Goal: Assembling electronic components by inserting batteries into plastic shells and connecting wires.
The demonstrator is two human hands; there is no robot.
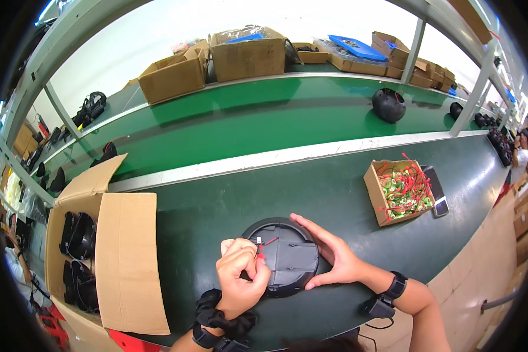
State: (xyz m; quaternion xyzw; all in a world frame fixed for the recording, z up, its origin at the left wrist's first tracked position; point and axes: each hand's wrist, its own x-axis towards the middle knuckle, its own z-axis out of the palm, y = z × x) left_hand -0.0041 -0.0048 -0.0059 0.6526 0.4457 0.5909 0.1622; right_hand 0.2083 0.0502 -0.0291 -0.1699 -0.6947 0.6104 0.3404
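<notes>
A round black plastic housing [294, 256] lies on the dark green bench in front of me, its ribbed, recessed side up. My right hand [338, 258] grips its right edge, with the fingers along the far rim and the thumb at the near side. Over the left part of the housing, my left hand [240, 273] is closed in a pinch on a thin red wire [260, 256]. Beside those fingertips shows a small white connector [259, 240]. The wire's other end is hidden by the hand.
An open carton [132, 258] with black molded parts stands at left. To the right, a small box [400, 193] holds red-wired green pieces, beside a phone [437, 190]. Beyond a metal rail runs a green conveyor [229, 114] carrying a black round shell [388, 105]. People sit farther off.
</notes>
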